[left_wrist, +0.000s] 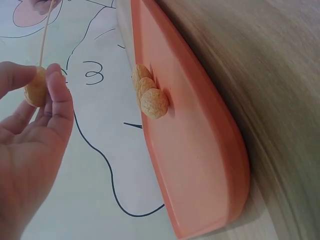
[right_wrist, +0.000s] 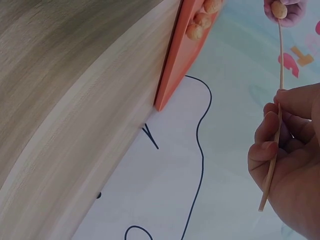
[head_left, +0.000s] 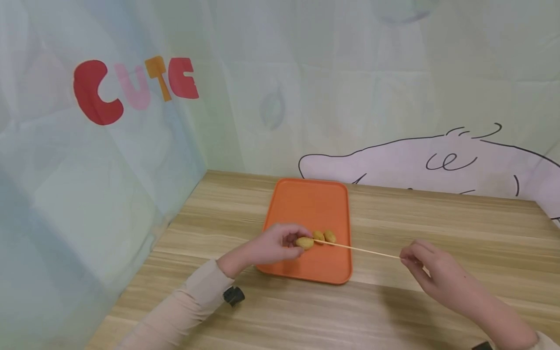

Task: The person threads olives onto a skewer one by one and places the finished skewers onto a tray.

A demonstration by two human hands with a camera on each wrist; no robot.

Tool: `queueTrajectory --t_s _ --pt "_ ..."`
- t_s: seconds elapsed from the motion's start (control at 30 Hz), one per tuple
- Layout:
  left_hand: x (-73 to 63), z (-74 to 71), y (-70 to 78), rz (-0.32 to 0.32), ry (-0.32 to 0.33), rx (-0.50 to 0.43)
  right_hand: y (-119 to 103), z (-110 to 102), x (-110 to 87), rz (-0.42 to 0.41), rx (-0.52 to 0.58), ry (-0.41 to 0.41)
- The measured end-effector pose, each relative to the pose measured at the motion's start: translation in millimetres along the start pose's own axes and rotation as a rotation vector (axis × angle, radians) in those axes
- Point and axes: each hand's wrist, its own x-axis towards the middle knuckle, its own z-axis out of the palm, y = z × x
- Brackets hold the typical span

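My left hand [head_left: 273, 245] is over the orange tray [head_left: 306, 204], pinching a small golden-brown food ball [head_left: 305, 243] between thumb and fingers. A thin wooden skewer [head_left: 358, 249] runs from that ball across to my right hand [head_left: 442, 274], which grips it beyond the tray's right side. In the right wrist view, the skewer's blunt end [right_wrist: 262, 202] sticks out below the curled fingers. The far tip meets the ball; how deep it goes I cannot tell. Three similar balls [left_wrist: 154, 104] sit in a row on the tray in the left wrist view, partly overlapping.
The tray lies on a wood-grain table [head_left: 481, 233] near its back edge. Behind the table hangs a pale printed backdrop [head_left: 372, 97] with a cartoon outline. Colourful letters [head_left: 98, 92] show on the left side. A small black object [head_left: 234, 295] shows at my left wrist.
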Motion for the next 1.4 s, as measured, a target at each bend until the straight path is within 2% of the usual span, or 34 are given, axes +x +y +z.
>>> queueTrajectory --t_s 0.33,0.73,1.1,1.4 --pt "-1.8 -1.8 1.9 -0.020 -0.001 0.008 1.1 -2.0 0.1 0.006 0.008 0.011" --pt "-3.9 -4.0 2.0 0.014 -0.006 -0.037 1.5 -3.9 1.3 -0.019 0.036 0.014" --pt "-3.9 -3.9 3.6 0.056 -0.021 -0.005 0.7 -5.4 0.7 -0.017 0.033 0.009" --pt "-4.3 -3.8 5.6 0.064 -0.036 0.013 1.5 -5.5 1.1 -0.029 0.027 0.021"
